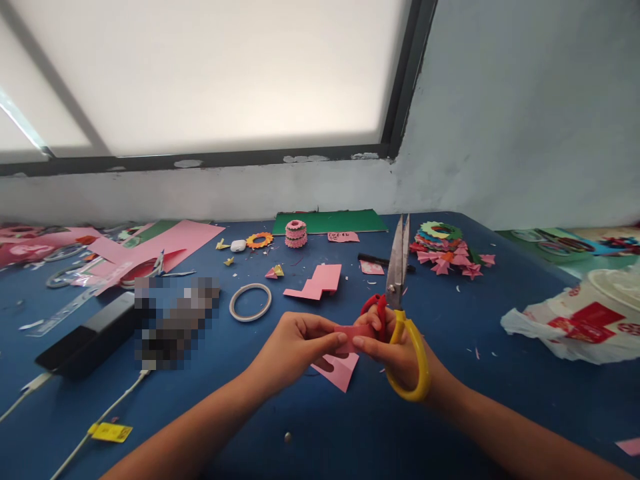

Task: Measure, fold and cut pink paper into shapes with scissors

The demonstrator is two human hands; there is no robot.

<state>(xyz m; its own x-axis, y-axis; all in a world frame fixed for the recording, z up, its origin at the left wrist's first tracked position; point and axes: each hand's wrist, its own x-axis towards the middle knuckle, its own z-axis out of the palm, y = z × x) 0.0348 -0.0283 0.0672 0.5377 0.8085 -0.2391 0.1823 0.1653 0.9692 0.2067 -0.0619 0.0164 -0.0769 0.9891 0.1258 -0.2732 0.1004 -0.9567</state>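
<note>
Between both hands is a small piece of pink paper (353, 337). My left hand (295, 343) pinches its left end between thumb and fingers. With thumb and forefinger my right hand (403, 357) grips the other end. The same hand carries scissors (396, 287) with one red and one yellow handle; their blades point up and stand nearly together. Under the hands lies a pink paper sheet (344, 375), partly covered by the left fingers. Just beyond, a folded or cut pink paper piece (320, 283) rests on the blue table (240, 427).
Left of the hands is a tape roll (251, 303); farther left are a black device (90, 333) and cables. Paper rings (296, 235) and a green sheet (330, 221) lie at the back. Paper flowers (445, 250) and a plastic-bagged tub (585, 317) stand right.
</note>
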